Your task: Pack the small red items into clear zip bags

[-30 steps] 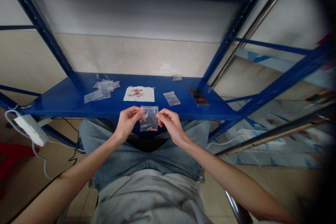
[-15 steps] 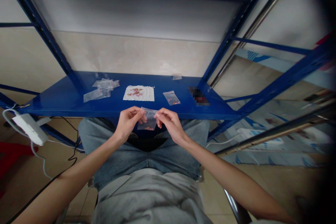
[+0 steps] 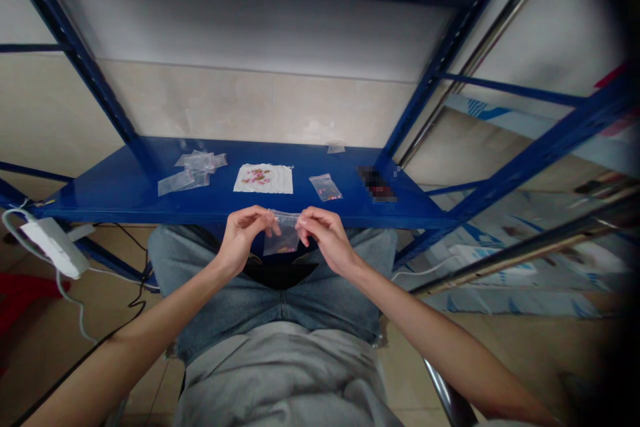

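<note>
Just off the front edge of the blue shelf, my left hand [image 3: 249, 233] and my right hand [image 3: 321, 232] pinch the two top corners of a small clear zip bag [image 3: 283, 237]. The bag hangs down between them, with a few small pink and brownish pieces in its bottom. Beyond it on the shelf lies a white cloth or paper [image 3: 277, 181] bearing a cluster of small pink and brown pieces [image 3: 257, 177]. To its right rests another small zip bag [image 3: 326, 187] with several coloured pieces inside.
A heap of clear zip bags [image 3: 196, 169] lies at the left of the blue shelf [image 3: 120, 190]. A small clear bag [image 3: 337, 147] is at the back, and a dark blurred object [image 3: 377, 185] at the right. A white power strip [image 3: 55, 247] hangs by the left corner.
The bag's lower end hangs slightly lower, and its top edge looks stretched straight between my fingers. Both hands keep their pinch; the things on the shelf stay put.
</note>
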Tool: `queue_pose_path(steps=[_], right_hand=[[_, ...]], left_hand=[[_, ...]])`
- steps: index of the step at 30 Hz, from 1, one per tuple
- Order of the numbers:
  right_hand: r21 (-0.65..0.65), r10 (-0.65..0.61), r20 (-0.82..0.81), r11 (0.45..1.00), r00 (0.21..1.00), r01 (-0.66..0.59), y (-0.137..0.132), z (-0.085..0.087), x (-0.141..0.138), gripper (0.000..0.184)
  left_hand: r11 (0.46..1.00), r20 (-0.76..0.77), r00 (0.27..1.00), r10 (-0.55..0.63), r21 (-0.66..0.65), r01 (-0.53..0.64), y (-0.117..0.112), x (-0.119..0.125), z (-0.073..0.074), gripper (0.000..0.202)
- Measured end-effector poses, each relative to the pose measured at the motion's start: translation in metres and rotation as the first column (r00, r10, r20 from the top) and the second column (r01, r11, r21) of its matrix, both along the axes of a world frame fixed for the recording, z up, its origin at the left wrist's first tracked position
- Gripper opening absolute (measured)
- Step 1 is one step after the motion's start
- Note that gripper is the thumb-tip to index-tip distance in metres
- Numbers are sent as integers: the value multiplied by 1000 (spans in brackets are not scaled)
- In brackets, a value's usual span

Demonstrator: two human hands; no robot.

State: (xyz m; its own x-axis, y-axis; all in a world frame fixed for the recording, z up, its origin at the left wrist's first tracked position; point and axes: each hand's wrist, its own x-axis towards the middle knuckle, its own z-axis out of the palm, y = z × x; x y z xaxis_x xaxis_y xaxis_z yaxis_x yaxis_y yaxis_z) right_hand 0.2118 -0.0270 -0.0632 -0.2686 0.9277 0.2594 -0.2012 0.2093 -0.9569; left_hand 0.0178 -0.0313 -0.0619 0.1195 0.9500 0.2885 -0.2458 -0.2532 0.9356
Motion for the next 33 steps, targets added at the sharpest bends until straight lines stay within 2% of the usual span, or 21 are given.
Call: queue_pose_path(steps=[8,15,21,28,33], right_hand=[[10,10,81,1000,997,-10,-4,2,-2,23],[14,14,121,1000,992,-16,-6,2,-3,26],[22,-6,118,1000,993,4,-6,4,-3,27],[31,9,108,999,994,-12,-5,6,-1,24],[45,5,131,999,991,-11,-5,6,-1,23]], left_hand=[[1000,-51,999,-5,11,6,1,1,-2,18],[999,-158,987,-41,20,45,-4,2,4,26],[999,-118,992,-52,-21,50,-6,2,4,26],[1000,-118,993,-24,14,26,-7,3,3,24],[998,-126,990,-58,-18,56,-6,3,2,27]])
